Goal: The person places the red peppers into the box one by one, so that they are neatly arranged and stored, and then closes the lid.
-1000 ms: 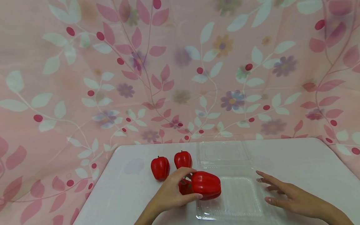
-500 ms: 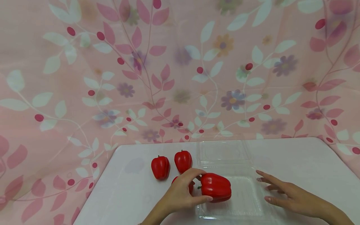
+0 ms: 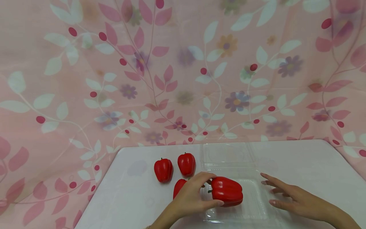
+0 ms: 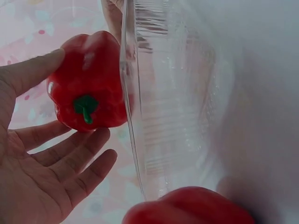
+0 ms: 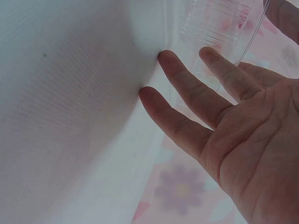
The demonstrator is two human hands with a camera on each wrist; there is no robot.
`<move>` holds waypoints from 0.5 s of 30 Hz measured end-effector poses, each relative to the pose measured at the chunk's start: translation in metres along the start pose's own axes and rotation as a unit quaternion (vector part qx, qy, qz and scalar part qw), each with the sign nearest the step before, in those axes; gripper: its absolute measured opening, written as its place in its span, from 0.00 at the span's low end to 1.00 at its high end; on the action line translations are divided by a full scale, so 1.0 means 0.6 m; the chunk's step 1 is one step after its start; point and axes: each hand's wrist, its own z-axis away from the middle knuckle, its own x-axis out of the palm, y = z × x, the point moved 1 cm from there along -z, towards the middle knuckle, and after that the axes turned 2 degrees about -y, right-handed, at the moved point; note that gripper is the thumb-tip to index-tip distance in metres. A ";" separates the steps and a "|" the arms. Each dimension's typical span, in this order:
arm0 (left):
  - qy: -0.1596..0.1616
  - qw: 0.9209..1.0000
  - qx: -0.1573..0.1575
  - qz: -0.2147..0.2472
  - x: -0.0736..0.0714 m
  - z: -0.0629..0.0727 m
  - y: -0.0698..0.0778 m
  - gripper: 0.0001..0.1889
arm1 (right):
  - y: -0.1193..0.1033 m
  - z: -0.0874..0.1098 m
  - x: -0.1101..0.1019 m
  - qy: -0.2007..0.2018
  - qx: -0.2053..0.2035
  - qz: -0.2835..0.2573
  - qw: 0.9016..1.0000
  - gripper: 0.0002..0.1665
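My left hand [image 3: 193, 195] pinches a red bell pepper [image 3: 227, 191] between thumb and fingers, its stem turned toward the palm. In the head view the pepper lies sideways over the clear plastic clamshell box [image 3: 255, 203]. From the left wrist, the green-stemmed pepper [image 4: 91, 79] shows right at the box's rim [image 4: 127, 79]. My right hand [image 3: 297, 200] is at the box's right side, fingers spread and holding nothing. In the right wrist view two fingertips of the right hand [image 5: 252, 126] come right down to the white tabletop.
Two more red peppers stand at the back left, one [image 3: 163, 170] beside the other [image 3: 186, 164]. A third pepper [image 3: 179, 187] sits partly hidden behind the left hand. The box's lid [image 3: 227, 154] lies folded back on the white table [image 3: 128, 190]. Behind hangs a floral curtain [image 3: 183, 79].
My left hand has carried its pepper to the right, farther over the box. The pepper behind that hand is differently covered now. My right hand has stayed in place.
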 end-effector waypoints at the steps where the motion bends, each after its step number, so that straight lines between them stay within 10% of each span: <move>1: -0.001 1.000 -0.004 -0.001 0.001 -0.001 0.002 0.33 | 0.000 0.000 0.000 -0.001 0.003 -0.001 1.000 0.45; 15: -0.018 0.999 -0.035 0.016 0.026 -0.009 0.019 0.32 | 0.001 -0.004 0.000 -0.007 0.016 -0.007 1.000 0.46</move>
